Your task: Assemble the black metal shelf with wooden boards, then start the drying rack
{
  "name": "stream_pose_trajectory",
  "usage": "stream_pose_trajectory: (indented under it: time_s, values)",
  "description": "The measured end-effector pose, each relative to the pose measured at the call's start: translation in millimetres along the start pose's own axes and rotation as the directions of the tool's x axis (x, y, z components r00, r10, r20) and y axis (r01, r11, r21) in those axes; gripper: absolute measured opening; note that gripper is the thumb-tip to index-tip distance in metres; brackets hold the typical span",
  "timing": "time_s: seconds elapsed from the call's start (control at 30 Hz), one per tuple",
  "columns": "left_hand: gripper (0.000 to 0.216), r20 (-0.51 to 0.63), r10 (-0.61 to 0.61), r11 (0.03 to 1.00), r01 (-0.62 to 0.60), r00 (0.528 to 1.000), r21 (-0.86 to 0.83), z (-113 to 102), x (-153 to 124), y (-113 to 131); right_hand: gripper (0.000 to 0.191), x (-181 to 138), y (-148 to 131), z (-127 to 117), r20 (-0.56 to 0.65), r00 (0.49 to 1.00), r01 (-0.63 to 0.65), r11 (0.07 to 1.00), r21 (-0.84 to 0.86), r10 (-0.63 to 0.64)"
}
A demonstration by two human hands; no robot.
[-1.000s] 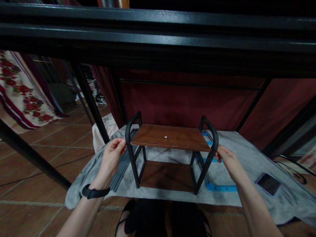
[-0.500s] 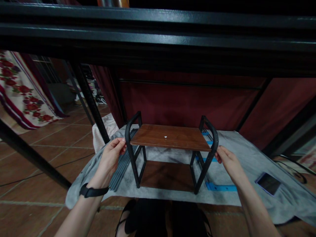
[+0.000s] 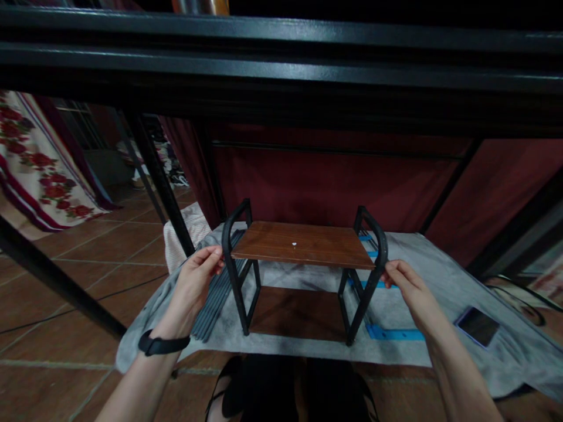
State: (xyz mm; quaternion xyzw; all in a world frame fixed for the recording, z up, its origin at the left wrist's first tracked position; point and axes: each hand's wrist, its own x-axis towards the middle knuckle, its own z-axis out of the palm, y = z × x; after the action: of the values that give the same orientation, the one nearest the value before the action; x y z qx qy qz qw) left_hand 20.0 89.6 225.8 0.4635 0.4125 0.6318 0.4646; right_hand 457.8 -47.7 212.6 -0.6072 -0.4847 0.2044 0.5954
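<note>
A small two-tier shelf rack stands upright, with black tubular side frames [image 3: 240, 287], a brown wood-grain upper board [image 3: 303, 243] and a matching lower board [image 3: 299, 313]. A small white spot [image 3: 294, 244] shows on the upper board. My left hand [image 3: 200, 272] has its thumb and fingers pinched together at the outer side of the left frame, level with the upper board. Opposite it, my right hand [image 3: 404, 278] is pinched in the same way against the right frame's outer side. Whatever lies between the fingertips of either hand is too small or hidden.
Grey cloth [image 3: 316, 349] lies beneath the rack. Grey rods [image 3: 213, 308] lie to its left, blue-ended parts [image 3: 393, 333] to its right. A phone [image 3: 478, 326] rests farther right. Black metal beams [image 3: 281, 73] cross overhead; a dark red curtain [image 3: 334, 181] hangs behind.
Both hands stay at the rack's sides with only slight shifts of wrist and fingers. The rack has hardly moved.
</note>
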Motion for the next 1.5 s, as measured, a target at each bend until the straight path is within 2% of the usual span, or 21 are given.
stream_pose_trajectory:
  time_s: [0.13,0.23,0.4,0.53,0.7,0.83,1.03,1.13,1.3,1.5]
  values:
    - [0.044,0.003,-0.014,1.0,0.014,1.0,-0.016,2.9,0.8,3.0,0.042,-6.0,7.3,4.0,-0.062,0.997,0.04,0.998,0.04,-0.038]
    - [0.045,0.009,-0.017,0.999,0.017,1.0,-0.04,4.6,-0.6,3.8,0.04,-5.4,11.8,6.2,-0.075,0.995,0.07,0.998,-0.002,-0.07]
    - [0.045,-0.004,0.006,0.999,-0.006,1.0,-0.043,3.7,-2.2,1.6,0.053,5.6,12.3,6.2,-0.049,0.997,0.049,0.997,-0.067,-0.053]
    - [0.047,-0.018,0.032,0.999,-0.033,0.999,-0.042,0.8,-2.0,-2.5,0.062,12.9,8.9,7.9,0.012,0.999,-0.042,0.999,0.006,0.042]
    - [0.048,-0.029,0.016,0.999,-0.017,0.999,-0.037,0.3,-1.6,-4.4,0.048,3.0,11.5,7.8,-0.044,0.998,0.033,0.999,0.002,-0.033]
    - [0.047,-0.03,-0.031,0.998,0.03,0.999,-0.055,2.2,0.8,-2.4,0.035,-10.4,15.1,5.8,-0.072,0.992,0.096,0.992,-0.08,-0.102]
    - [0.047,-0.031,-0.038,0.992,0.034,0.999,-0.122,4.0,-1.9,-1.8,0.035,-10.0,14.3,4.6,-0.079,0.989,0.107,0.973,-0.204,-0.125]
    - [0.046,-0.042,-0.031,0.99,0.025,0.999,-0.136,3.2,-3.8,-3.7,0.04,-0.3,12.7,4.2,-0.074,0.993,0.08,0.98,-0.181,-0.095]
    - [0.046,-0.048,-0.037,0.987,0.029,0.998,-0.159,1.9,-2.6,-5.4,0.05,10.1,10.8,5.7,-0.014,1.0,-0.009,0.999,-0.036,0.009]
    - [0.048,0.004,-0.084,0.99,0.084,0.996,-0.117,3.9,-0.2,-0.8,0.039,-7.2,9.9,7.5,-0.081,0.994,0.069,0.996,-0.056,-0.074]
